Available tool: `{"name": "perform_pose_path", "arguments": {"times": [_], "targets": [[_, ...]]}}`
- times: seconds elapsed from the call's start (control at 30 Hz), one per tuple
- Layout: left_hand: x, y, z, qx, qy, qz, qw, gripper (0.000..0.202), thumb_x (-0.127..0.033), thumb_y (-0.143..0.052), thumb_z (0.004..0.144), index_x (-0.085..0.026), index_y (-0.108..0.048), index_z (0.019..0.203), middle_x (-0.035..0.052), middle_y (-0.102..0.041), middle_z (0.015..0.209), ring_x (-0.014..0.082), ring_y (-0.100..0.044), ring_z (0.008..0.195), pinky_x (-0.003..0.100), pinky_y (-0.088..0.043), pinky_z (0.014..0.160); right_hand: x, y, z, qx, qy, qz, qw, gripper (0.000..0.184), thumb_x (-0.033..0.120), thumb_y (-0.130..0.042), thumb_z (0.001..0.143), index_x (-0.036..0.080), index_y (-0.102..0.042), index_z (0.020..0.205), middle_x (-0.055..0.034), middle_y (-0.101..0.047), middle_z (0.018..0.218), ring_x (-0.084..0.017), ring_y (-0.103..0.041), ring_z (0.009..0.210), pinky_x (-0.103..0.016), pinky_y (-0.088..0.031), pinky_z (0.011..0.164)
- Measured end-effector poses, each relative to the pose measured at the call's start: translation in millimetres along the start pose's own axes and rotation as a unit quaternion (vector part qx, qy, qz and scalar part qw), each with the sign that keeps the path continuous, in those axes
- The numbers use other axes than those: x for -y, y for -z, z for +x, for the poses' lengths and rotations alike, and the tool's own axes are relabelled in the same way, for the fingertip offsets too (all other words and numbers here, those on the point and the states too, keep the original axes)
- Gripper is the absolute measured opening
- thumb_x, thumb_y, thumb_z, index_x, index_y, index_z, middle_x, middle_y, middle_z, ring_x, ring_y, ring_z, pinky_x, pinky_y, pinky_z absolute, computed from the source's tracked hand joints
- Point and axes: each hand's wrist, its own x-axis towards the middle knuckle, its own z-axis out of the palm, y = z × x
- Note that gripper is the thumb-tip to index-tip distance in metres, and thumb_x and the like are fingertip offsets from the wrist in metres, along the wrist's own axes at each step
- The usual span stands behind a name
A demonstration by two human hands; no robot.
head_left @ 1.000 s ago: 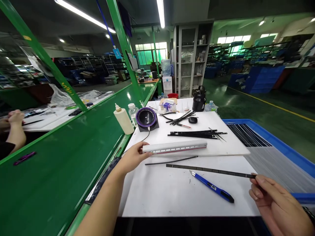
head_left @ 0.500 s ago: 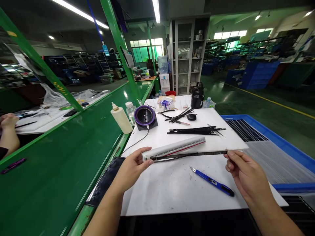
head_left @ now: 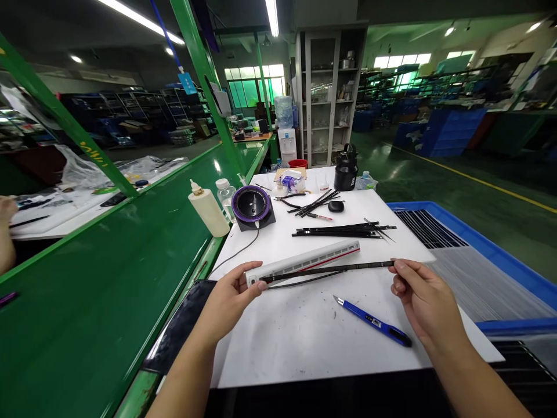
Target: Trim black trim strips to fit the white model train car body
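Observation:
A white model train car body (head_left: 315, 259) with a row of window openings and a red stripe lies slantwise above the white board. My left hand (head_left: 230, 299) is closed around its near left end, the thumb also over the end of a thin black strip (head_left: 331, 269). My right hand (head_left: 424, 299) pinches the strip's far right end between thumb and fingers, so the strip stretches along the car's lower side. A second thin dark strand (head_left: 307, 282) sags below it from the left hand. Below the strip lies a blue utility knife (head_left: 373, 321), its blade toward the left.
More black strips (head_left: 343, 230) lie behind the car, with crossed strips (head_left: 314, 203), pliers (head_left: 289, 200) and a black case (head_left: 336, 206) further back. At left stand a purple-rimmed fan (head_left: 251, 204) and a cream squeeze bottle (head_left: 209, 210). A blue tray (head_left: 513, 270) is at right.
My right hand has risen slightly, lifting the strip's right end, and the gap between the strip and the sagging strand has widened. The whole view has shifted a little.

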Motion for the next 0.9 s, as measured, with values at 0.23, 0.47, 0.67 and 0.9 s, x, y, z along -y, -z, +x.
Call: {"name": "perform_pose_path", "arguments": {"times": [0.23,0.47,0.67,0.9], "targets": [[-2,0.1,-2,0.008,0.019,0.020,1.000,0.063,-0.061,-0.070,0.077,-0.021,-0.064,0.125,-0.0065,-0.029,0.066,0.0175,-0.049,0.063,0.030,-0.031,0.061,-7,-4,3,0.006,-0.003,-0.009,1.000,0.035,0.041,-0.092,0.072,0.016,-0.077,0.091,-0.0085,-0.066,0.089,-0.010,-0.048,0.062,-0.018,-0.043,0.052],[2,-8.1,-2,-0.027,0.025,-0.019,0.999,0.058,-0.058,-0.073,0.076,-0.021,-0.067,0.121,-0.0067,-0.028,0.066,0.0132,-0.035,0.059,0.032,-0.043,0.062,-14,-9,6,0.012,-0.009,-0.025,1.000,0.035,0.044,-0.090,0.075,0.016,-0.076,0.091,-0.0079,-0.067,0.089,-0.011,-0.048,0.063,-0.019,-0.042,0.053],[1,-22.3,-5,-0.065,0.061,-0.160,0.983,0.060,-0.054,-0.078,0.070,-0.016,-0.068,0.116,-0.0023,-0.049,0.073,0.0183,-0.057,0.075,0.042,-0.060,0.081,-16,-10,13,0.026,-0.006,-0.052,0.998,0.034,0.044,-0.088,0.078,0.016,-0.075,0.093,-0.0082,-0.067,0.091,-0.011,-0.048,0.063,-0.021,-0.042,0.054],[-1,-28.6,-15,-0.078,0.087,-0.272,0.955,0.067,-0.050,-0.084,0.067,-0.013,-0.065,0.119,0.0072,-0.070,0.096,0.0253,-0.067,0.096,0.041,-0.061,0.089,-8,-14,23,0.038,0.023,-0.099,0.994,0.036,0.046,-0.085,0.080,0.016,-0.074,0.097,-0.0047,-0.065,0.085,-0.012,-0.050,0.062,-0.024,-0.044,0.056]]}}
